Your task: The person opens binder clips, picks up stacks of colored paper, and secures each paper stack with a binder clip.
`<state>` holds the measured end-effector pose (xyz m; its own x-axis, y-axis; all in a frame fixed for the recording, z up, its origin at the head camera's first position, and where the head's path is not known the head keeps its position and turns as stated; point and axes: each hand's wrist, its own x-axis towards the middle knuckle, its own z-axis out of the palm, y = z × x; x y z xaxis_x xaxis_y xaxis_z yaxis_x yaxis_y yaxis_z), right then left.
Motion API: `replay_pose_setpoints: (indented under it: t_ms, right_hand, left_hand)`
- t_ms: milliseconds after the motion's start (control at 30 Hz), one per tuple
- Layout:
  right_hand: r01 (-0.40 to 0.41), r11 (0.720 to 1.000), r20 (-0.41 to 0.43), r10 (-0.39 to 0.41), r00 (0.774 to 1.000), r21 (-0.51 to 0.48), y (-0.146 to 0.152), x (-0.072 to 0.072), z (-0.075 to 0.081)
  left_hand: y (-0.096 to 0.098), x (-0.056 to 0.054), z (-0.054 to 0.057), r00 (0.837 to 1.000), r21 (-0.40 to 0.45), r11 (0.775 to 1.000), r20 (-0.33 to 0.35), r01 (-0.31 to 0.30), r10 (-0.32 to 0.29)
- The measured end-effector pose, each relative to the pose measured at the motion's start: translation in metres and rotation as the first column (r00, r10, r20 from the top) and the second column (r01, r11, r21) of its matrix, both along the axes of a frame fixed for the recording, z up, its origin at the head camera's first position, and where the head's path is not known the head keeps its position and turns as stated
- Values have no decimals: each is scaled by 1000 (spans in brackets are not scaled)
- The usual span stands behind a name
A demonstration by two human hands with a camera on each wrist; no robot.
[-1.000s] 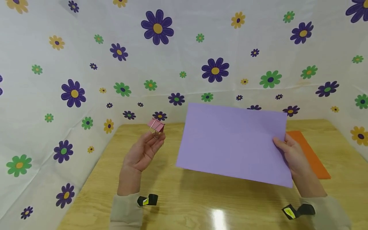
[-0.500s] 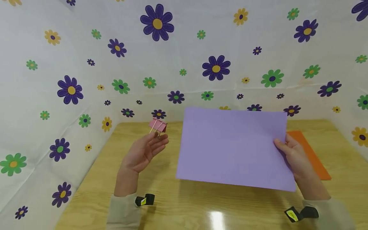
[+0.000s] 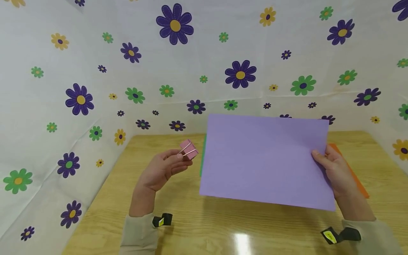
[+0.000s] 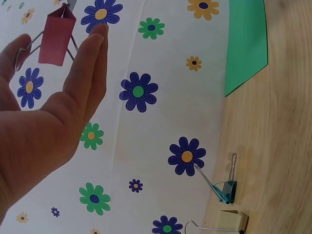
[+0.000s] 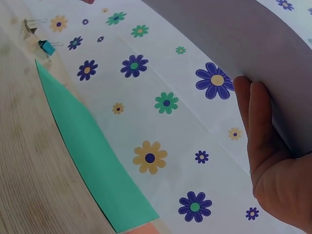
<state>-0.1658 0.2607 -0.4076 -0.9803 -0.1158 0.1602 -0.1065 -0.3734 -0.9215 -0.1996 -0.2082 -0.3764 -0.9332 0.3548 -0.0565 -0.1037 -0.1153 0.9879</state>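
pink binder clip (image 3: 189,149) scooted right and down a tad, pinched by the left hand (image 3: 159,170) just off the left edge of the purple sheet (image 3: 266,159), whose right edge the right hand (image 3: 338,171) grips, long axis kinda parallel to the far edge of the table (image 3: 185,226)

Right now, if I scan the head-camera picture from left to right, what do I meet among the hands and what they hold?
Left-hand grip → pink binder clip → purple sheet → right-hand grip.
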Motion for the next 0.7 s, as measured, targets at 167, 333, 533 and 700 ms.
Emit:
replay_pose_setpoints:
  t_ms: [167,333,533,700]
  right_hand:
    - [-24,999,-18,23,1000,-34,2,2,2]
    - [-34,999,-48,33,998,-9,4,1,3]
    - [-41,999,-59,41,997,-3,5,1,2]
    - [-38,999,-53,37,998,-8,5,1,3]
  left_hand:
    - [2,1,0,999,-61,998,-27,36,-37]
    - [3,4,0,999,-80,996,-17,38,-40]
    - [5,6,3,998,-116,992,-27,56,-59]
    - [6,6,3,998,-159,986,-32,45,-51]
